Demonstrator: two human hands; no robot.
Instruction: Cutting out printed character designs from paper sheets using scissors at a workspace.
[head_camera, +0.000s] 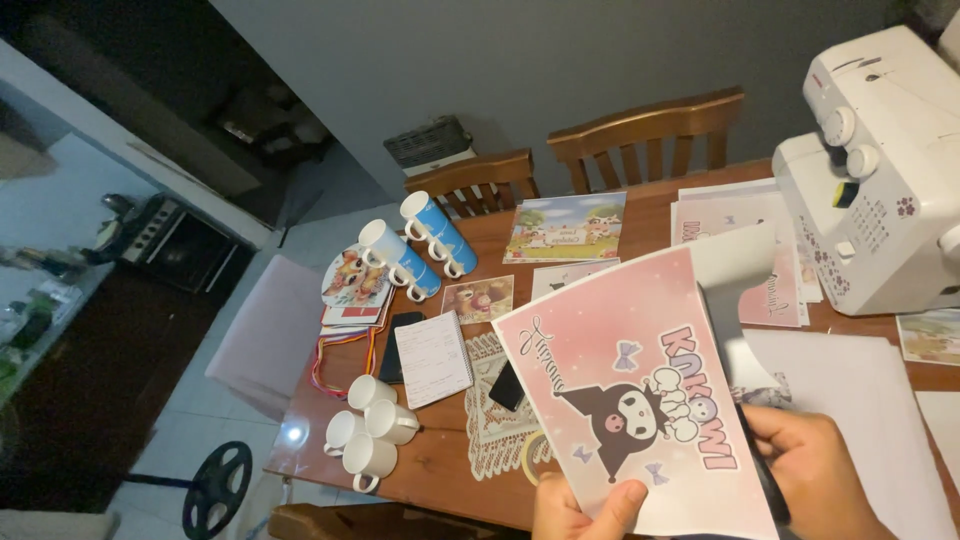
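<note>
While the left hand (575, 505) is pinching the pink cartoon print (640, 390) just in front of the sewing machine (880, 170), the right hand (815, 470) is clenching dark scissors (765, 480), so I'd be keeping that sheet flat and taut.

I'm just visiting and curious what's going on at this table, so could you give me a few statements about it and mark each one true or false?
1. The left hand grips the bottom edge of a pink printed sheet with a cartoon figure. True.
2. The white mugs stand stacked in a tall tower. False: they lie on their sides in a cluster on the wooden table.
3. A white sewing machine sits on the table at the right. True.
4. The blue mugs hang from the wooden chairs. False: they lie in rows on the table.
5. The right hand is empty. False: it holds a dark tool beside the sheet.
</note>
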